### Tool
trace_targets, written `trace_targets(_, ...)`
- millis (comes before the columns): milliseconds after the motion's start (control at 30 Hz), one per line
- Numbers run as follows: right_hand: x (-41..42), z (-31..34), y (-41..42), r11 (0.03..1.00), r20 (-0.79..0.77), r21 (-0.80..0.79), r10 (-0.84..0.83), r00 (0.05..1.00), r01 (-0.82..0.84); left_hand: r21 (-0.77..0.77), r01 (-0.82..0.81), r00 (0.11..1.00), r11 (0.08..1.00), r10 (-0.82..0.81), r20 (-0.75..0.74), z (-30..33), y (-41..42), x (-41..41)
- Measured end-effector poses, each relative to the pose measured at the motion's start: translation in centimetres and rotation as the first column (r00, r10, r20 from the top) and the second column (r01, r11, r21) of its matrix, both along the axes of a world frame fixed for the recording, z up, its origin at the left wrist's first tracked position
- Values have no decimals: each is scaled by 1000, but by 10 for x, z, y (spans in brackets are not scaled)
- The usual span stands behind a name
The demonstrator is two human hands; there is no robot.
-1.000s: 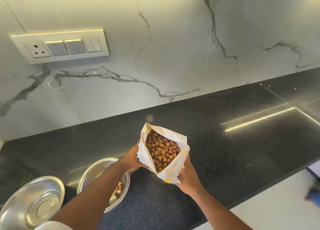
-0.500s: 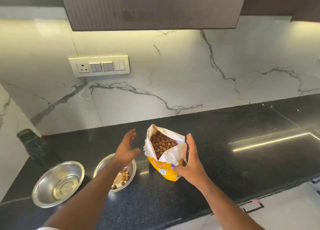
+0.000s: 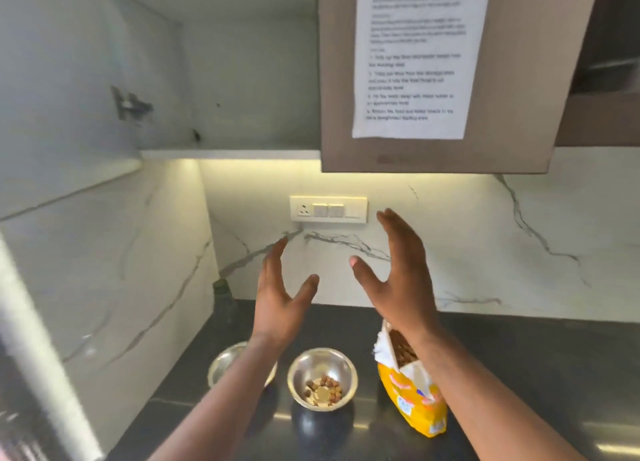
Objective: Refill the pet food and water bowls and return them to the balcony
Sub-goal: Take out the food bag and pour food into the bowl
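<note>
A steel bowl with a little brown kibble in it stands on the black counter. To its left a second steel bowl is partly hidden by my left forearm. The yellow pet food bag stands open to the right of the kibble bowl, with kibble showing at its mouth. My left hand and my right hand are raised above the counter with fingers spread, palms facing each other, holding nothing.
A brown upper cabinet door carries a printed sheet. To its left an open cabinet shows a bare shelf. A switch panel sits on the marble backsplash. A dark jar stands in the corner.
Both hands let go of the food bag, which now stands on the counter, and rose upward with fingers spread. The view tilted up to the cabinets.
</note>
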State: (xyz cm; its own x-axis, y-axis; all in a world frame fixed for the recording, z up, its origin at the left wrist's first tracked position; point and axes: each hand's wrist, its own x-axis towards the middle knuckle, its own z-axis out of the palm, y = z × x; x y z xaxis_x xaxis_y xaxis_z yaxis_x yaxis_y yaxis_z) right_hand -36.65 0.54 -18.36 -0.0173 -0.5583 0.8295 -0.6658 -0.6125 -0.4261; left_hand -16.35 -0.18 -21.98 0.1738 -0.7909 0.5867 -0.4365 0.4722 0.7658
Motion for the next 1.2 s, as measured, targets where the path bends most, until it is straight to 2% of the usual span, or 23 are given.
trace_targets(133,57,57,21,980,-53,-192,50,997,-60,-157,-103,994,982,99,-36,36,52,53)
trace_targets(400,195,133,103,904,-184,-366,165,969,-224,-386,-241,969,890,240,-52,83,155,150)
trace_targets(633,293,155,168,901,-272,-348,169,947,-260,-520,-317,945,793,309,-105,100,206,216)
trace_targets(733,318,158,174,921,-330,-318,116,937,-226,-487,-432,900,759,392,-188,111,210,240)
trace_targets(800,327,159,172,931,-358,-303,85,930,-202,-408,-481,877,776,436,-204,117,205,254)
trace_targets(900,335,163,164,941,-397,-302,23,918,-154,-326,-427,904,844,400,-149,120,191,271)
trace_targets(1000,339,166,156,948,-428,-295,-20,903,-119,-312,-330,944,891,314,-100,119,177,276)
trace_targets(1200,334,164,135,948,-406,-288,6,914,-134,-358,-294,955,886,257,-149,113,159,265)
